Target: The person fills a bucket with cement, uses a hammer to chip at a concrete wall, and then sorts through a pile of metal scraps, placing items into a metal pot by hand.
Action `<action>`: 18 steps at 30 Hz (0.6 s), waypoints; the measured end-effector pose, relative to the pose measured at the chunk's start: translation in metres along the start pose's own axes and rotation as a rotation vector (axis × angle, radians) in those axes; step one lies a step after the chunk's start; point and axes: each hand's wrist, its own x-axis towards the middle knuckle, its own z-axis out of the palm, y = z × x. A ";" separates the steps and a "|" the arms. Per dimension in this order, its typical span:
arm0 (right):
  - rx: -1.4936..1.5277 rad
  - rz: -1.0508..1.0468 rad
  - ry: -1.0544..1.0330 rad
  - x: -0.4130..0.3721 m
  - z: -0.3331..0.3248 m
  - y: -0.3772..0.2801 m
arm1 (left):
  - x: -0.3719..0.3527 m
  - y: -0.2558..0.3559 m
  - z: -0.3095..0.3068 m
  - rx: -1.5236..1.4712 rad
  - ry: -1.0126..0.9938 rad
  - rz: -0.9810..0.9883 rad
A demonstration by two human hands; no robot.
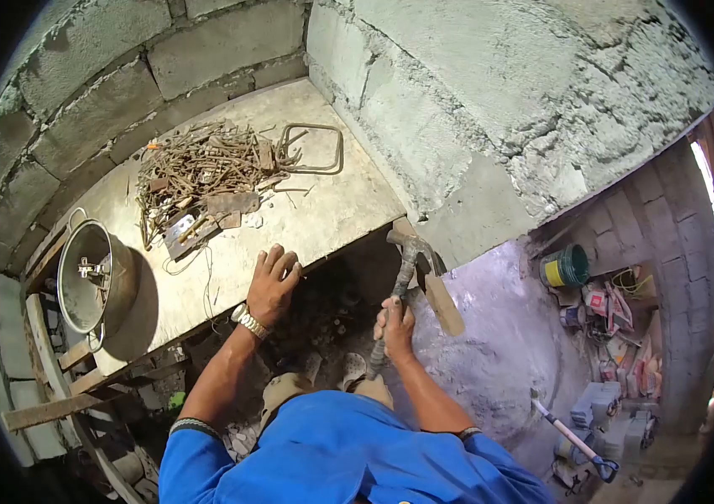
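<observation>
My right hand [395, 328] is wrapped around the handle of a claw hammer [407, 250], whose metal head points up beside the board's front corner. The handle looks bound with dark wrapping. My left hand [272, 284] lies with fingers spread on the front edge of a pale board [336, 214], a metal watch on its wrist. Beyond it on the board is a heap of rusty nails and metal scraps [206, 168]. A bent rusty metal loop [341, 151] sticks out at the heap's right. Flat metal pieces [185, 235] lie at its near side.
A metal pot [126, 277] with a fitting inside stands at the board's left end. Concrete block walls [231, 46] rise behind. A wooden piece [443, 307] hangs by the board's right corner. Lower right are a shovel [571, 435], a green bucket [573, 266] and grey blocks [598, 399].
</observation>
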 end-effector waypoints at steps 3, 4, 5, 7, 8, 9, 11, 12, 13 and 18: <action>0.042 0.044 0.014 0.019 0.023 0.016 | 0.000 0.001 0.002 -0.025 0.026 -0.027; 0.043 0.046 0.017 0.021 0.025 0.018 | 0.000 0.000 0.004 -0.026 0.023 -0.025; 0.053 0.020 0.015 0.022 0.026 0.020 | -0.001 -0.001 0.006 -0.050 0.043 -0.031; 0.066 -0.001 0.014 0.018 0.028 0.024 | 0.000 -0.001 0.005 -0.072 0.058 -0.037; 0.060 -0.021 0.038 0.013 0.028 0.026 | 0.001 0.001 0.003 -0.075 0.062 -0.047; 0.055 -0.044 0.061 0.010 0.029 0.026 | 0.003 0.003 0.000 -0.078 0.069 -0.057; 0.043 -0.032 0.086 0.001 0.027 0.009 | 0.016 0.013 -0.018 -0.158 0.059 -0.129; -0.125 -0.099 0.073 0.000 0.020 -0.002 | 0.023 0.013 -0.023 -0.246 0.049 -0.198; -0.298 -0.166 0.064 -0.002 0.011 -0.014 | 0.027 0.009 -0.013 -0.254 0.046 -0.190; -0.639 -0.339 0.085 -0.024 0.008 -0.103 | 0.108 0.019 0.009 -0.550 0.145 -0.187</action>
